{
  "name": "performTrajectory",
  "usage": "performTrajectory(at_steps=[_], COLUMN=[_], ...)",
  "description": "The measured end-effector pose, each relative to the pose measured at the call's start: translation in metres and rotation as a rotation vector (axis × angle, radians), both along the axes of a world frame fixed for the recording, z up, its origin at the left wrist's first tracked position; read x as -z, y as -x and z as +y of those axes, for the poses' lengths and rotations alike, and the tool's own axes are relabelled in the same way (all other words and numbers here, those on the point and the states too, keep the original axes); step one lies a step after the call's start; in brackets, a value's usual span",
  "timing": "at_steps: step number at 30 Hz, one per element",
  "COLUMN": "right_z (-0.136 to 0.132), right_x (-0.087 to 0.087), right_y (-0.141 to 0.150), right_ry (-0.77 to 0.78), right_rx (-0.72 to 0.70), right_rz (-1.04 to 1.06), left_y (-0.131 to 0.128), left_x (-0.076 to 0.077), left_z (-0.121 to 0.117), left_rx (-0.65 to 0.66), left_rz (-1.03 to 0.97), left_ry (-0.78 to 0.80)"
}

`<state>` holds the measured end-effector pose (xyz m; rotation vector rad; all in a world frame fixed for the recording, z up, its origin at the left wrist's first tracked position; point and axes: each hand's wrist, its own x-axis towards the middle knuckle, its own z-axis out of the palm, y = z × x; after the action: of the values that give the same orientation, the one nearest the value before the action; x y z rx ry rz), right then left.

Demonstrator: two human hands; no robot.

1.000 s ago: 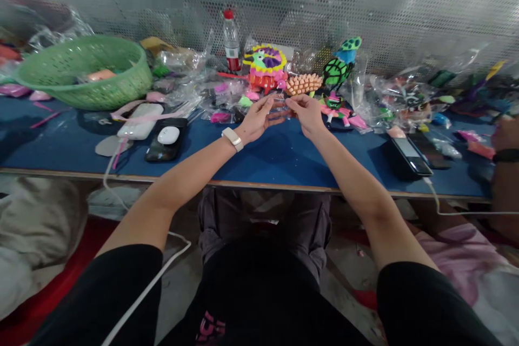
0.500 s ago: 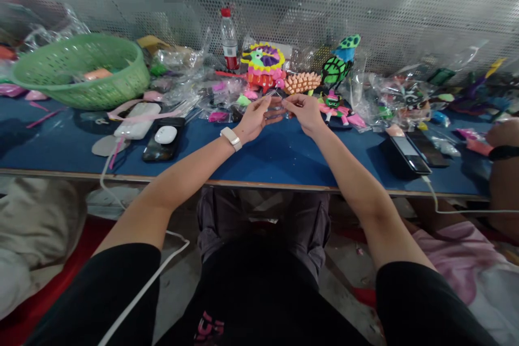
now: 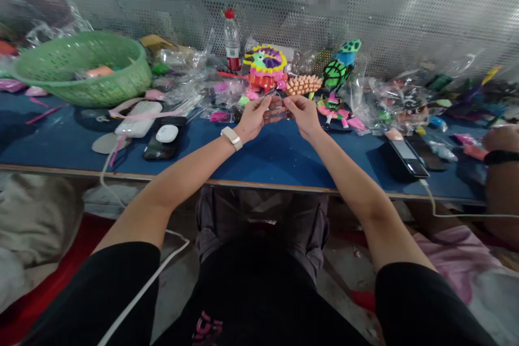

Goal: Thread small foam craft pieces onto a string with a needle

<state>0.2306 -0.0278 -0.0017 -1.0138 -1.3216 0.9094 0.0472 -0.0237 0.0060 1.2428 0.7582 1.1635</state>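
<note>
Over the blue table (image 3: 259, 157), my left hand (image 3: 254, 116) and my right hand (image 3: 303, 113) meet fingertip to fingertip. A thin, shiny, wire-like loop (image 3: 279, 101) runs between them; its exact kind is too fine to make out. My left thumb and forefinger pinch it, the other left fingers stretched out beneath. The right thumb and forefinger are pressed together on its other side. Just beyond the fingers stand a clay figure with a yellow-edged purple shell (image 3: 266, 60), an orange spiky clay piece (image 3: 304, 85) and a green-and-black clay figure (image 3: 336, 73).
A green basket (image 3: 117, 86) stands at the left, near a power bank (image 3: 140, 119) and a phone (image 3: 158, 147) carrying a white earbud case (image 3: 167, 133). A bottle (image 3: 232, 43) is behind. Plastic bags (image 3: 399, 102) and a device (image 3: 405, 159) lie right, near another person's arm (image 3: 503, 173).
My right hand has shifted slightly, and the thin loop between my fingers shows more plainly. The view has tilted a little; the things on the table stay where they were.
</note>
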Motion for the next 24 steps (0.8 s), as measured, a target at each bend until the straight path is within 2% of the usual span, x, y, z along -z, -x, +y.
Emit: performTrajectory(at_steps=[8, 14, 19, 24], right_z=[0.003, 0.000, -0.001, 0.008], right_x=[0.004, 0.006, 0.008, 0.006], right_y=[0.000, 0.005, 0.010, -0.001], right_ry=[-0.035, 0.013, 0.007, -0.012], right_rx=[0.017, -0.065, 0.001, 0.020], right_rz=[-0.055, -0.032, -0.031, -0.047], left_y=[-0.001, -0.001, -0.003, 0.004], left_x=[0.007, 0.015, 0.016, 0.013], left_z=[0.004, 0.011, 0.011, 0.013], left_rx=[-0.036, -0.063, -0.111, -0.207], left_rz=[0.032, 0.032, 0.078, 0.143], left_ry=[-0.103, -0.185, -0.243, -0.354])
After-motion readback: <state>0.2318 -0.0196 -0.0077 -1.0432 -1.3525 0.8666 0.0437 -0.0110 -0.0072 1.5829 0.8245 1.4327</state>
